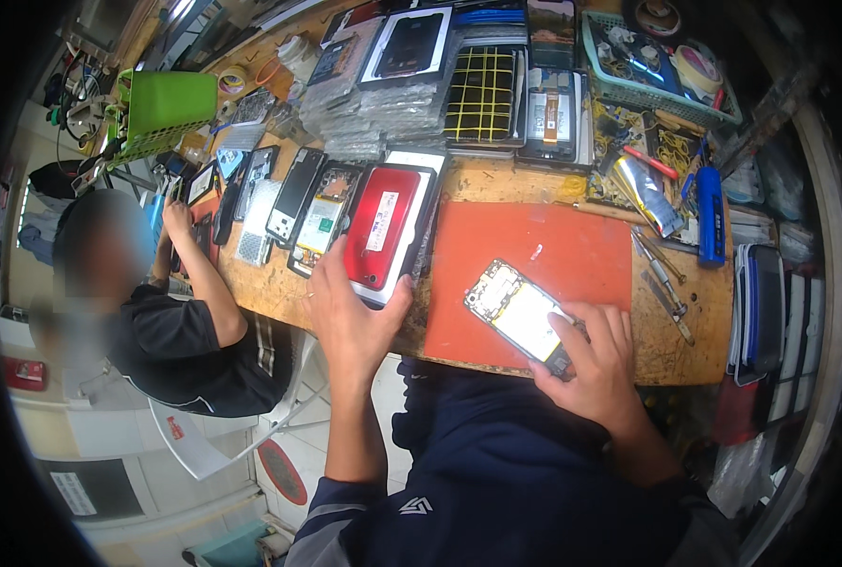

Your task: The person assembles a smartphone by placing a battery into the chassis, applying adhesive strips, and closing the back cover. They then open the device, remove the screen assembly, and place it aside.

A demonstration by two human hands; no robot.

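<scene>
My left hand (355, 312) is wrapped around the near end of a red phone (383, 222), thumb on its right side and fingers on its left. The red phone has a white paper label on its back and lies over a white tray (425, 184). On the orange mat (525, 227), my right hand (595, 359) grips the lower end of an opened phone (515, 307). Its circuit board shows at the far end, and its bright middle is washed out by glare. Left of the red phone lies another opened phone (326, 213) with its inner parts bare.
Stacked phone parts in clear sleeves (374, 109) fill the back. A teal basket (662, 104) holds tape and tools. Screwdrivers (662, 274) and a blue tool (711, 217) lie at the right. A co-worker (185, 312) sits at the left, near a green basket (166, 104).
</scene>
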